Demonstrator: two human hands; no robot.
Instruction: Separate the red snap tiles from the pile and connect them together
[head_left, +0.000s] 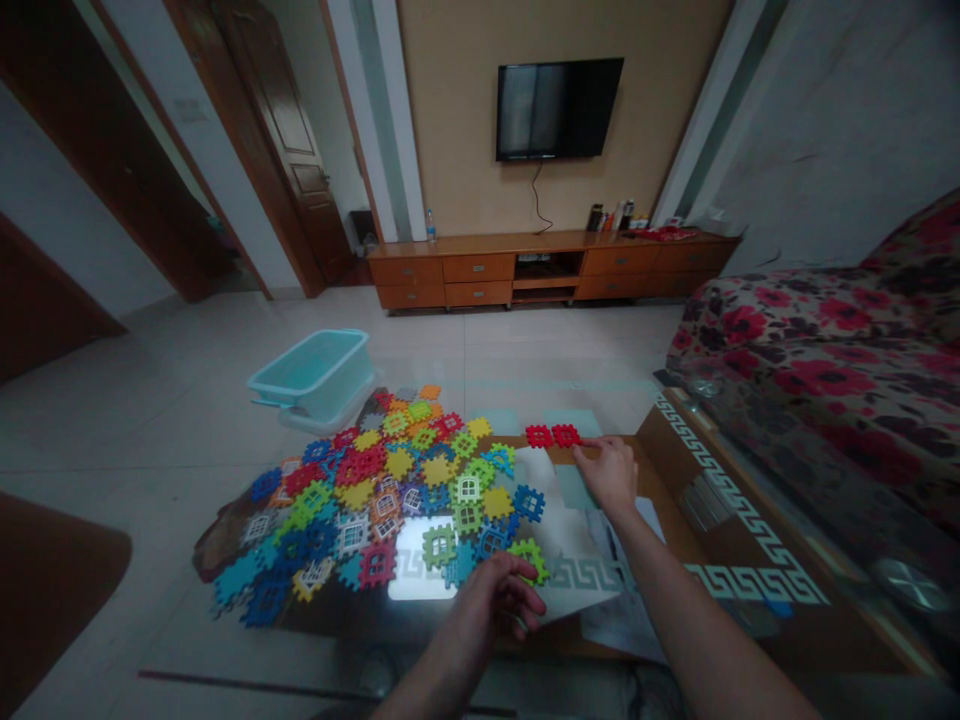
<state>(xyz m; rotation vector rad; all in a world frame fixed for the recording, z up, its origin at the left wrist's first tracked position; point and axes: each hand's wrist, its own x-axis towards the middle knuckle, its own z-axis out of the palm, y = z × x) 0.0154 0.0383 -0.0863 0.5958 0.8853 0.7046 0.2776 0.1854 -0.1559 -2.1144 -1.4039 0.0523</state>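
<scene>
A: Out at the far edge of the glass tabletop [570, 545], your right hand [616, 472] has thumb and forefinger at the side of a red toothed tile [565, 435], and just beside it sits a red neighbour [538, 436]!

B: Pinched, or merely touched? It's small and dim up there, so I can't tell whether your fingers grip that tile, or whether the pair's teeth are locked.

A: Your left hand, then?

B: Your left hand [501, 590] hangs at the near side, fingers loosely curled with a gap at the thumb, no tile visible in them. Just beyond them lies a lime-green tile [527, 558].

A: So the step in hand, I'd judge, is lining up those two reds, apart from the heap of mixed tiles [360, 465] spread over to your left.

B: Agreed. The next move seems to call for a level press, edge to edge, teeth facing slots, and your left hand looks free to steady the red neighbour while you do it.
</scene>
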